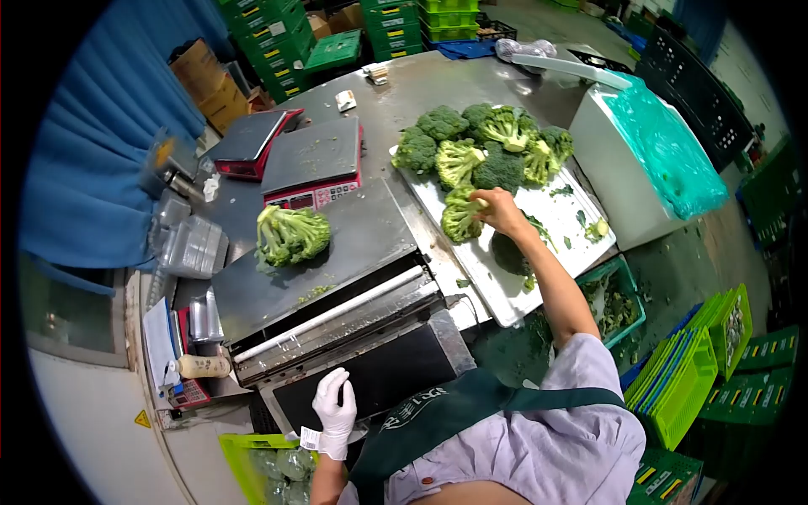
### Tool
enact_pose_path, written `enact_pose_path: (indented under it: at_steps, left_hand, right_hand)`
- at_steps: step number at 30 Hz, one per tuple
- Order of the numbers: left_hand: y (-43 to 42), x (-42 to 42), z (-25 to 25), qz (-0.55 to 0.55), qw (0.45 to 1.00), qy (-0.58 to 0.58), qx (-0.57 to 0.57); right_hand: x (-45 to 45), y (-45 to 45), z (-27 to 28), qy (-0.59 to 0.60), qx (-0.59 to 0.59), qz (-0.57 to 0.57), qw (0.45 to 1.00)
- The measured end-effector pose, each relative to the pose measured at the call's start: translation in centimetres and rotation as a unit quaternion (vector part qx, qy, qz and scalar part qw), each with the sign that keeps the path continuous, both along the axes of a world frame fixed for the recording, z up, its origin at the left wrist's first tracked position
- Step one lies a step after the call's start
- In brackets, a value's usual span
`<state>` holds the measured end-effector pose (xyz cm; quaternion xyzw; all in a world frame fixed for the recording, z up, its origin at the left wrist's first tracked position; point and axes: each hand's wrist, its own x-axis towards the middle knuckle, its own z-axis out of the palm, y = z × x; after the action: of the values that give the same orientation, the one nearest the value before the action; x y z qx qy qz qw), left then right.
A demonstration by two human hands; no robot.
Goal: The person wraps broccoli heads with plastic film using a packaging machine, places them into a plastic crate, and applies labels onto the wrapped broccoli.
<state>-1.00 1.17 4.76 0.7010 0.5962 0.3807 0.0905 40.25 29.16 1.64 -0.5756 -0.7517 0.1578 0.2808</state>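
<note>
My right hand (502, 210), bare, has its fingers closed round the stem of a broccoli head (460, 215) at the near left of the pile on a white tray (505, 290). My left hand (335, 412) wears a white glove and hangs over the black panel (379, 383) at the bench's front edge. Its fingers are loosely bent and apart, with nothing visible between them. A small printed label (310, 438) is by its wrist. Another broccoli head (290, 236) lies alone on the flat metal plate (353, 252) to the left.
Two red scales (311, 156) (248, 145) stand at the back left, near clear plastic containers (194, 244). A white box with green plastic (665, 160) is at the right. A green bin of trimmings (610, 303) and stacked green crates (690, 370) are below right.
</note>
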Motion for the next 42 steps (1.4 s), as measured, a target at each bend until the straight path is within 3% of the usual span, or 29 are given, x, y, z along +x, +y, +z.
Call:
enact_pose_path:
  at_steps: [1, 3, 4, 5, 7, 9, 11, 17, 19, 20, 21, 23, 27, 33, 39, 42]
  left_hand:
    - [0.6, -0.1, 2.2, -0.009, 1.000, 0.010, 0.012]
    - [2.1, -1.3, 5.6, -0.010, 0.998, 0.029, 0.058]
    - [3.0, -2.2, 6.8, -0.001, 0.997, 0.035, 0.071]
    - [4.1, -3.1, 7.8, 0.007, 0.996, 0.041, 0.084]
    - [7.0, -4.8, 9.6, 0.035, 0.998, -0.045, 0.023]
    - [11.0, -6.7, 10.5, 0.050, 0.998, -0.041, 0.027]
    - [15.2, -7.5, 10.9, 0.070, 0.996, -0.050, 0.023]
    - [24.4, -8.4, 9.1, 0.046, 0.991, -0.070, -0.101]
    - [25.8, -8.2, 8.7, -0.066, 0.970, -0.152, -0.178]
    - [25.0, -7.1, 10.6, -0.141, 0.930, -0.238, -0.242]
    - [25.3, -7.1, 9.0, -0.166, 0.879, -0.337, -0.295]
    - [25.2, -7.2, 9.2, -0.160, 0.893, -0.309, -0.286]
    - [24.6, -7.5, 9.4, -0.107, 0.927, -0.215, -0.288]
    - [24.8, -7.7, 9.9, -0.129, 0.931, -0.194, -0.282]
    - [25.1, -8.3, 8.3, -0.139, 0.936, -0.198, -0.257]
    - [25.4, -8.4, 7.4, -0.119, 0.945, -0.178, -0.248]
  right_hand:
    - [0.0, -0.5, 1.0, -0.001, 0.013, -0.012, 1.000]
    - [0.2, -1.2, 2.9, 0.192, -0.022, -0.054, 0.980]
    - [0.1, -1.4, 4.0, 0.212, 0.018, -0.060, 0.975]
    - [-0.4, -1.5, 5.2, 0.368, -0.079, -0.094, 0.922]
    - [-1.2, -1.1, 7.8, 0.484, -0.155, -0.151, 0.848]
    - [-2.0, 0.0, 8.7, 0.540, -0.205, -0.140, 0.805]
    - [-3.3, 1.0, 9.2, 0.549, -0.230, -0.107, 0.797]
    - [-10.0, 3.8, 11.7, 0.489, -0.224, -0.069, 0.840]
    - [-12.6, 4.9, 12.6, 0.441, -0.210, -0.056, 0.871]
    - [-14.3, 5.5, 13.3, 0.403, -0.182, -0.062, 0.895]
    - [-15.5, 7.0, 12.7, 0.365, -0.146, -0.054, 0.918]
    - [-18.6, 8.3, 14.0, 0.220, -0.062, -0.051, 0.972]
    - [-23.5, 16.7, 11.1, 0.045, 0.076, -0.022, 0.996]
    - [-26.7, 26.9, 4.3, 0.004, 0.088, -0.002, 0.996]
    - [-26.9, 26.2, 9.1, -0.059, -0.027, -0.006, 0.998]
    - [-26.9, 27.2, 8.2, -0.082, -0.003, 0.038, 0.996]
